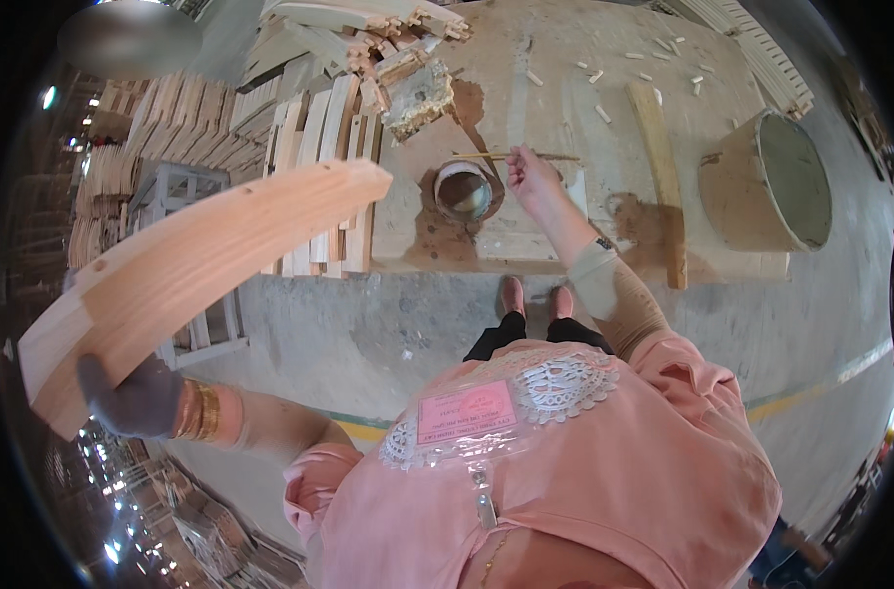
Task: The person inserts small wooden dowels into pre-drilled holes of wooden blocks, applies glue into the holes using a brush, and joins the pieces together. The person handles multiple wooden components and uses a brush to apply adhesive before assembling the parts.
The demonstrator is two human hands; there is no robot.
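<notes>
Holding in closed left grip (133, 398) the end of a curved wooden piece (201, 253), raised at left; pinching in right grip (518, 157) a thin stick (483, 155), above the counter (496, 59), near a cup (460, 171).

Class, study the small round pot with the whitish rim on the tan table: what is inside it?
Inside the small round pot with the whitish rim, a pale, cloudy substance is visible. It covers the pot's bottom, which cannot be seen.
</notes>
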